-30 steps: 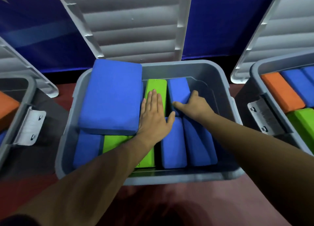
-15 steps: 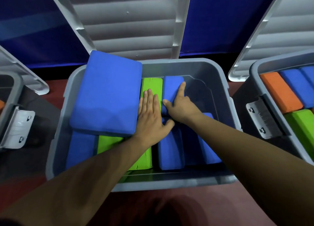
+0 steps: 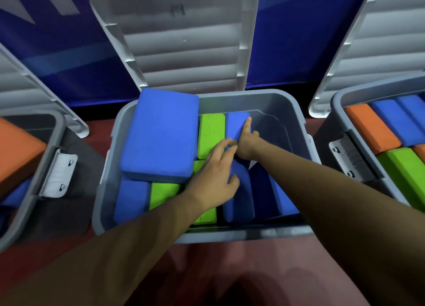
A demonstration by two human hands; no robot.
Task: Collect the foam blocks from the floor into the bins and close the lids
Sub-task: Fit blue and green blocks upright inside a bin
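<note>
Both hands have shifted since the earlier frame: the left hand (image 3: 213,177) has slid rightward off the upper green block (image 3: 211,133), and the right hand (image 3: 247,144) has reached further up the upper blue block (image 3: 236,124). At far left, the left bin (image 3: 57,131) holds an orange block (image 3: 16,154) with its lid up. The middle bin (image 3: 276,98) at frame centre has its lid (image 3: 184,41) standing open behind. A large blue block (image 3: 161,133) lies flat across the bin's upper-left corner, on top of the blocks standing on edge and overlapping the rim. It probably has to be reseated before the lid can close. The left hand is spread with lightly bent fingers, its thumb on the lower blue block (image 3: 239,204), gripping nothing visible. The right hand lies with its index finger straight along the upper blue block and its thumb splayed. Its other fingers are partly covered, and I see no pinch. Both seem to be pressing blocks into line. The right side of the bin floor looks bare. At far right, the right bin (image 3: 338,103) is packed with orange, blue and green blocks. I see no loose blocks on the floor. The foam likely handles light, soft and squashy, with a matte, non-slip skin. The best hold is probably across the long sides, and a firm squeeze is fine since nothing here is fragile.
</note>
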